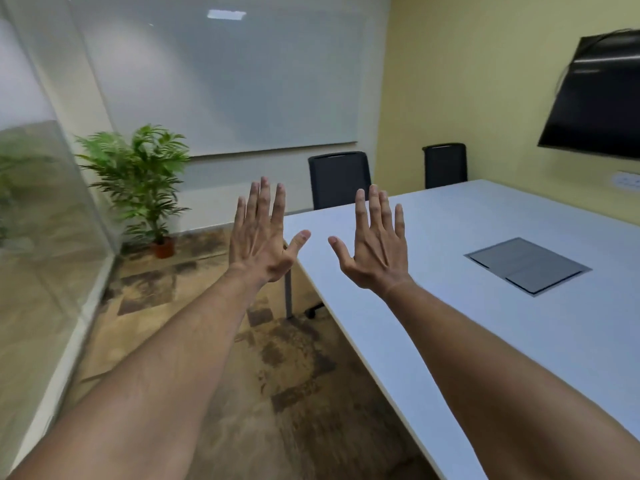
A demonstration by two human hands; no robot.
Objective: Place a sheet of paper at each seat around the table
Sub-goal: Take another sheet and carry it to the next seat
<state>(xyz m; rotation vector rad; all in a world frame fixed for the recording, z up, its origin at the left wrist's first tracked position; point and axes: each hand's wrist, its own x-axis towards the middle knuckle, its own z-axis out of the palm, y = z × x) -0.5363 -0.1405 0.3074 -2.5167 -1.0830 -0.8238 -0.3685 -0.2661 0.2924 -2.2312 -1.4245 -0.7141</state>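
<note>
Both hands, left (258, 242) and right (375, 252), spread wide and empty above the desk (467, 323) edge; no paper shows, though thin sheets would likely flop, so pinch an edge.

Both arms outstretched — left hand (261, 242) and right hand (377, 247) raised, fingers spread

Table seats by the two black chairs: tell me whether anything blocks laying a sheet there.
Nothing visible lies on the white table in front of either black chair. The grey panel sits mid-table, away from that edge. No paper is in view; the left hand and right hand are spread and hold nothing.
</note>
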